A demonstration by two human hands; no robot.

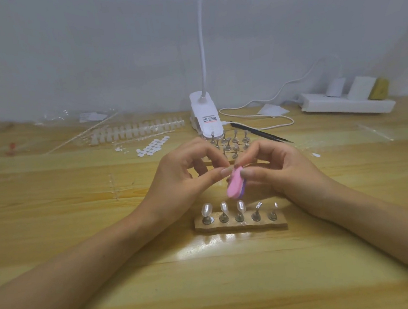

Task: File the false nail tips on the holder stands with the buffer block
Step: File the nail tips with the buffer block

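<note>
My right hand (278, 169) pinches a pink and purple buffer block (236, 186) between thumb and fingers, holding it above the table. My left hand (182, 176) has thumb and forefinger pinched right beside the block's top; what they hold is too small to make out. Below the hands a wooden base (241, 225) carries a row of metal holder stands. Three stands on the left bear clear false nail tips (224, 208). The two stands on the right (257, 212) show only small tops.
Behind the hands stands a second group of bare metal stands (231, 143). Farther back are a white clip lamp (205, 114) with its cable, black tweezers (260, 132), strips of nail tips (136, 131), adhesive tabs (153, 145) and a power strip (347, 104).
</note>
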